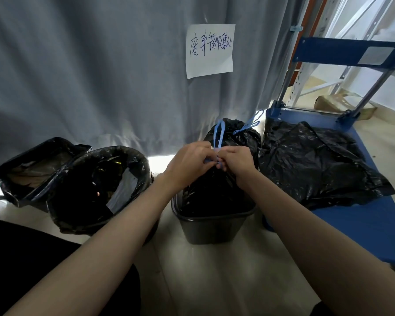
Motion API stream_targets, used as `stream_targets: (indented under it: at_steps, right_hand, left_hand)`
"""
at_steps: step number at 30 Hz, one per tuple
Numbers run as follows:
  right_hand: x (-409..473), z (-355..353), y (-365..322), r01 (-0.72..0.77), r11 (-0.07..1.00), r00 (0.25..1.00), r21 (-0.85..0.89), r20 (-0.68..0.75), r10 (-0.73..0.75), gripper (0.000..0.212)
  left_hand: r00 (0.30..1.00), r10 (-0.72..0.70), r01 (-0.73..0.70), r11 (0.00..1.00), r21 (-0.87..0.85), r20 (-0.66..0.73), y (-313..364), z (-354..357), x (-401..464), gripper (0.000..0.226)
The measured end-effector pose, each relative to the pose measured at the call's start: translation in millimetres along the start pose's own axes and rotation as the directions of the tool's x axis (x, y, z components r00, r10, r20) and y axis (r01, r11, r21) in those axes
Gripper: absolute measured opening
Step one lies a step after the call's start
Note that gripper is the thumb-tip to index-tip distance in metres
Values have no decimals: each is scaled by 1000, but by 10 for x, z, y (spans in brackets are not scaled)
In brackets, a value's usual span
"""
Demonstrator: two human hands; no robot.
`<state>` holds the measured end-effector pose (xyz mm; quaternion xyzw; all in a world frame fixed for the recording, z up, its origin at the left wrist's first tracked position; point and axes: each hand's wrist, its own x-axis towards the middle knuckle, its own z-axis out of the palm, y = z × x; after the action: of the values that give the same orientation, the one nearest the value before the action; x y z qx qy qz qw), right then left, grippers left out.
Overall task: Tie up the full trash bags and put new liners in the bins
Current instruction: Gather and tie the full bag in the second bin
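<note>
Trash bag (217,185) number one, as we judge it, is the black one standing in the dark rectangular bin (211,226) at the middle of the floor, and we have its neck gathered up above the bin's rim; our left hand (191,159) and right hand (236,160) meet just over it, fingers curled and pinching the blue drawstring (219,139) between them, so both are clamped on the cord and touching one another; one loop of the cord stands up above our knuckles, and a second blue loop (251,123) sticks out up and to the right of the gathered top; whether a knot is already drawn tight we cannot tell, since our fingers hide the crossing; we judge this bag to be in the middle of tying and not yet lifted out; to the left, two more bins, a round one (100,190) and just beyond it a squarish one (35,172), keep their black bags folded open over the rims with rubbish showing inside, so those are untied; loose black liners (317,165) lie spread on the blue platform cart (360,226) to the right, none of them fitted in a bin, so most of the work is left; the bag's long axis runs upright, base down in the bin, neck pointing up and slightly away from us toward the grey curtain (89,71).
</note>
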<state>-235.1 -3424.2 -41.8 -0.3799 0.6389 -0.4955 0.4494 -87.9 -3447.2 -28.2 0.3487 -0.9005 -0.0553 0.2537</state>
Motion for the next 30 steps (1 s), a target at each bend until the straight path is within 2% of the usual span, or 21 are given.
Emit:
stream_targets:
  at_steps: [1,3,5,7,9,11,16,21,26,30]
  right_hand:
    - [1,5,-15,29,1000,1000,3,-1,-29,14]
    - [-4,21,-47,93,996,996,6,8,-93,19]
    - [-36,28,-92,162,987,986,-18,49,-161,15]
    - [-77,38,-113,219,973,966,-71,155,-206,13]
    - [-120,54,-119,290,947,932,-136,264,-248,11]
    - [-152,74,-111,365,899,903,-241,325,-280,13]
    - [-207,115,-116,541,646,841,-538,353,-410,24]
    - [-230,72,-96,461,628,882,-627,246,-403,21]
    - [-268,104,-107,413,587,899,-696,209,-384,13]
    - [-276,99,-115,378,656,919,-653,181,-349,13]
  left_hand:
    - [999,-8,9,1000,-17,37,-16,-22,22,7]
    - [988,-119,130,983,-128,94,-82,-58,63,2]
    - [943,-273,321,895,-309,190,-179,-77,73,2]
    - [888,-341,451,782,-430,310,-238,-94,43,2]
    - [852,-364,511,735,-447,375,-272,-101,9,9]
    - [832,-383,539,729,-422,402,-285,-111,-1,19]
    - [766,-418,622,675,-397,488,-265,-139,16,20]
    - [748,-408,647,626,-435,524,-253,-138,13,23]
    - [747,-428,656,602,-456,509,-302,-111,13,20]
    - [747,-452,662,574,-481,488,-327,-99,14,15]
